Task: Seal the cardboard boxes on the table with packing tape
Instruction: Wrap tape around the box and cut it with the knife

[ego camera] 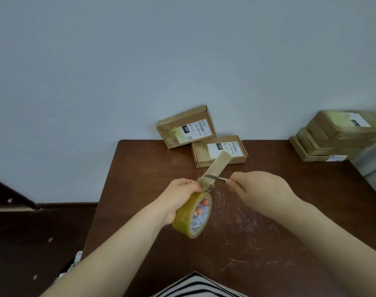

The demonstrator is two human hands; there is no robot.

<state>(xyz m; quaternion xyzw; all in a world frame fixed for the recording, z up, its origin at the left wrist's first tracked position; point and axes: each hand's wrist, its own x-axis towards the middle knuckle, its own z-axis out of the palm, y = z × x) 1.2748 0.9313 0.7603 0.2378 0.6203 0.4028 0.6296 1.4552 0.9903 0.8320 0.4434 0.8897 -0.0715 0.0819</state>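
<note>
Closest to me, at the near edge of the tabletop, is the striped cloth [195,286] of my top. Above the middle of the dark brown table [268,243], scuffed with pale marks, my left hand [180,198] grips the roll of packing tape [192,215] held on edge. My fingers are curled through its core and my thumb presses down on the rim where the tape peels off. A strip of tape [217,166] rises from there, slanting away and to the right. My right hand [262,189], level with the left one, is closed around the handle of a small knife [214,178]. Its blade points left and lies across the strip just above the roll.

Beyond the hands, near the far edge, a flat cardboard box [219,151] with a white label lies on the tabletop. The strip's free end shows in front of it, and I cannot tell whether they touch. Behind it, a second labelled box [186,126] is tilted up against the pale wall [140,61]. At the far right corner sits a stack of taped boxes [332,138], blurred.
</note>
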